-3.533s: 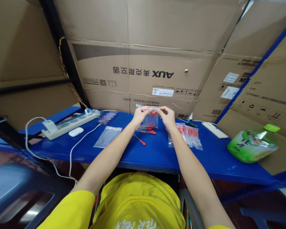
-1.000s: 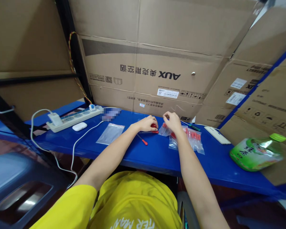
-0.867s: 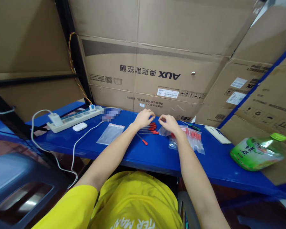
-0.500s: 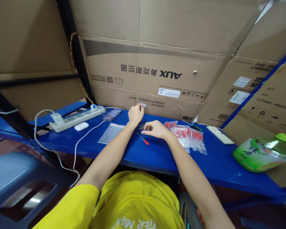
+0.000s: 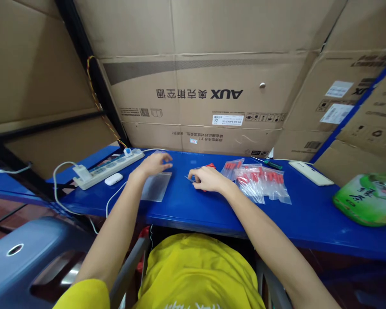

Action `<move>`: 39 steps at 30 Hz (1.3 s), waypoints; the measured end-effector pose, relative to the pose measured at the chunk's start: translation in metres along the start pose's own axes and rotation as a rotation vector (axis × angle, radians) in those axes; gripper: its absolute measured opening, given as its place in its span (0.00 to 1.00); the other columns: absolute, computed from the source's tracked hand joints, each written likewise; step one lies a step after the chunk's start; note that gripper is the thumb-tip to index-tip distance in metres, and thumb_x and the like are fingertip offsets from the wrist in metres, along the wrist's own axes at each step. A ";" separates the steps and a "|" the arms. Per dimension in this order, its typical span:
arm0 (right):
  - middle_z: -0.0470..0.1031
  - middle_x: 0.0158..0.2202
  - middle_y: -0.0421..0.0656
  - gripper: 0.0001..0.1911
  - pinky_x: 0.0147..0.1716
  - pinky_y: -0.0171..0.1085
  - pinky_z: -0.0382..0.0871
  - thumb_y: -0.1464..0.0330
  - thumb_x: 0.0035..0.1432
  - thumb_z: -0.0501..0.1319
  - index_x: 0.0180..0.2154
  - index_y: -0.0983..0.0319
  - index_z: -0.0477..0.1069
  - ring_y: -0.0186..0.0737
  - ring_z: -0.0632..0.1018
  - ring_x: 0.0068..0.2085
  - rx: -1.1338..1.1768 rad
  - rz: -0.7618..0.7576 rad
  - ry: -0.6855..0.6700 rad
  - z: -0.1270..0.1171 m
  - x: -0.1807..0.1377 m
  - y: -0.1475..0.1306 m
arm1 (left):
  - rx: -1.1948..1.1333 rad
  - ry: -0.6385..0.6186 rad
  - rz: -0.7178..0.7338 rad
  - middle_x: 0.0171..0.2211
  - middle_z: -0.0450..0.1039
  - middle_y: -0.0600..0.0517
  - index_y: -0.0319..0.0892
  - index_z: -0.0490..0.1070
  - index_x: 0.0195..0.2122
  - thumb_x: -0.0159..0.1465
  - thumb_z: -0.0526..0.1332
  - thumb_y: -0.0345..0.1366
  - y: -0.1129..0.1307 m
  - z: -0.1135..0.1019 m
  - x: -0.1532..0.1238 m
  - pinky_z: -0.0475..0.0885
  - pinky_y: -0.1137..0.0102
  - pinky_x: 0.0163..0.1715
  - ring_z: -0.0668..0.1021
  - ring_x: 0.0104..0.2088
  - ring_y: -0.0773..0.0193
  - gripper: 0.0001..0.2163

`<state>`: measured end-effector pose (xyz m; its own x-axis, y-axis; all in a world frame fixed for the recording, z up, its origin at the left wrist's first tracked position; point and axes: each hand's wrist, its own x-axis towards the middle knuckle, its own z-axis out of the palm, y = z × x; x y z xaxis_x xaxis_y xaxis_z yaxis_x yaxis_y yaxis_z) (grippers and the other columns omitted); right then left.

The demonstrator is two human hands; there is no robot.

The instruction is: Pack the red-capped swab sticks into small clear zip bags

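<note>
Flat clear bag lies on the blue table; all places taken from it. Left of it: white cable running close by, small white case, then power strip with a white charger plugged in. Well to its right: overlapping clear bags with red-tipped pieces inside, green-handled screwdriver beyond those, white phone-like slab further right, green-labelled bottle farthest right, cut off by frame. Printed cardboard stands behind it, at the table's back. Left hand and wrist block the bag's far left part; left fingers loosely bent and parted over its far edge, contact unclear. Just right of the bag, loose red-tipped pieces sit under the right hand, mostly covered, red ends showing past the knuckles, clear stems by the fingertips. Right fingers curl down onto them; can't tell whether they grip.
</note>
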<state>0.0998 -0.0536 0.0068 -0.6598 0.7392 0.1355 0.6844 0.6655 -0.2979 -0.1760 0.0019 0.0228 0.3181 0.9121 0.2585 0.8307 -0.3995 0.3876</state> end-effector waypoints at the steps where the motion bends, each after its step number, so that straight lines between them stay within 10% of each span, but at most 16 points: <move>1: 0.83 0.32 0.38 0.15 0.31 0.35 0.56 0.75 0.59 0.66 0.48 0.58 0.79 0.39 0.80 0.36 0.001 0.008 0.001 -0.001 0.000 0.000 | 0.011 -0.068 -0.023 0.41 0.85 0.47 0.47 0.82 0.39 0.55 0.70 0.44 -0.009 0.004 -0.007 0.73 0.66 0.43 0.83 0.42 0.52 0.12; 21: 0.82 0.34 0.40 0.11 0.33 0.35 0.57 0.71 0.64 0.67 0.48 0.58 0.79 0.41 0.80 0.37 -0.069 0.024 0.022 0.010 0.002 0.010 | 0.040 0.062 -0.013 0.39 0.80 0.45 0.47 0.77 0.33 0.64 0.63 0.42 -0.026 0.028 -0.044 0.72 0.61 0.46 0.79 0.43 0.50 0.08; 31: 0.79 0.34 0.37 0.20 0.37 0.35 0.69 0.57 0.68 0.64 0.56 0.60 0.73 0.34 0.76 0.32 0.556 0.038 0.358 0.020 0.013 0.006 | 0.021 0.342 0.294 0.41 0.75 0.46 0.48 0.80 0.44 0.74 0.56 0.46 0.039 0.013 -0.053 0.69 0.58 0.48 0.75 0.45 0.51 0.14; 39: 0.75 0.27 0.39 0.15 0.30 0.35 0.67 0.55 0.65 0.63 0.36 0.60 0.77 0.35 0.72 0.27 0.595 0.027 0.568 0.019 0.010 -0.001 | -0.332 0.307 0.182 0.39 0.82 0.50 0.48 0.78 0.44 0.73 0.56 0.47 0.083 0.029 -0.059 0.74 0.64 0.45 0.82 0.40 0.55 0.13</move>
<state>0.0865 -0.0487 -0.0089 -0.2786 0.8004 0.5308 0.3133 0.5982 -0.7376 -0.1125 -0.0826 0.0145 0.2539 0.7757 0.5778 0.5673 -0.6033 0.5606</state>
